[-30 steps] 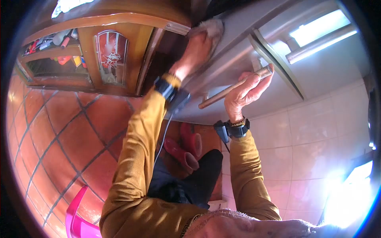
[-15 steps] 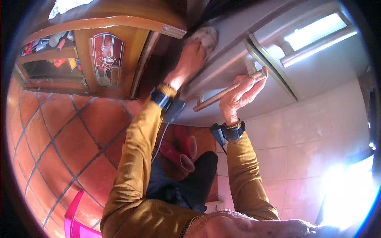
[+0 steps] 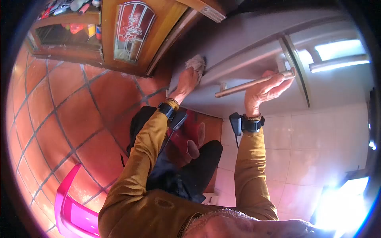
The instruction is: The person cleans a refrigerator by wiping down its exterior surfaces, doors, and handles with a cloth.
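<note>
My left hand [image 3: 185, 84] is closed on a pale, crumpled cloth [image 3: 195, 63] and presses it against a grey refrigerator door [image 3: 242, 43], near the door's lower left part. Fingers of my right hand [image 3: 264, 92] wrap round the bar handle [image 3: 235, 89] of the same door, close to the bar's right end. The cloth's underside is hidden against the door. Both wrists carry dark straps with small boxes.
A wooden cabinet [image 3: 160, 23] with a decorated glass pane stands at upper left. A second bar handle [image 3: 337, 64] is at right. Below are pink boots [image 3: 186, 152], a bright pink plastic piece of furniture [image 3: 67, 194], red floor tiles [image 3: 71, 115] and a white tiled wall [image 3: 309, 131].
My left hand has moved the cloth along the door towards its lower left edge. My right hand stays on the handle. The whole view has shifted, with the refrigerator and cabinet further right.
</note>
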The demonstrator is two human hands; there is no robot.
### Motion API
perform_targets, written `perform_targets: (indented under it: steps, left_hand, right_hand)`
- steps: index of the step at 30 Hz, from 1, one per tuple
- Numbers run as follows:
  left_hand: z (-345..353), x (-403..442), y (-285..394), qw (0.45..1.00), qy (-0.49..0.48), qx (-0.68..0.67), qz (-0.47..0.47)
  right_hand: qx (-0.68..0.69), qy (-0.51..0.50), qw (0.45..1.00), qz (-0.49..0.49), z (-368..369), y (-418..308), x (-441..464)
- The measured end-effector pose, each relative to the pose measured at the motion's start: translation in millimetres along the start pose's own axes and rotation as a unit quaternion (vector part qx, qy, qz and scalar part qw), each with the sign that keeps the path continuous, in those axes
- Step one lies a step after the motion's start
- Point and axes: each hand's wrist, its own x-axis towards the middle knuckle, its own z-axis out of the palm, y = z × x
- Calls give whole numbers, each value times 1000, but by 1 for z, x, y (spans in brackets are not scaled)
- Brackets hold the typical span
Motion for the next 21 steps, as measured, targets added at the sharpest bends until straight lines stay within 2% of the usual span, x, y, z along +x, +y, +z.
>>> perform_targets:
  steps: [2,4,6,8,9,11,14,16,17,19,20,21]
  left_hand:
    - [4,3,-26,1000,9,-2,-3]
    - [16,2,-73,993,-10,121,8]
    - [38,5,-132,986,-16,165,19]
    - [42,1,-138,977,-26,210,26]
    - [45,-2,-141,986,5,165,11]
    - [37,-7,-120,991,34,127,4]
    - [15,-23,-74,978,58,165,112]
    - [13,-20,-48,995,33,-42,-88]
    - [7,-15,-14,996,28,-28,-80]
    - [-2,0,75,981,28,-171,-88]
    - [-7,20,80,998,-25,-60,-12]
    - [-6,35,87,994,-26,-109,17]
  right_hand:
    - [0,-7,1000,3,1,-1,0]
    - [7,-16,1000,9,-2,-1,-1]
    - [1,-8,1000,2,-1,1,0]
    - [-9,0,1000,-1,0,-1,0]
    - [-5,-4,1000,6,0,-3,-1]
    - [0,3,1000,16,0,-3,-3]
    - [1,3,1000,17,-1,-2,-1]
    - [7,-4,999,36,-5,0,-1]
    - [13,-25,998,51,-7,2,-1]
    - [8,-24,1000,9,-8,9,-1]
    - [3,-26,1000,-13,-9,9,1]
    - [-21,-24,998,-55,-8,8,4]
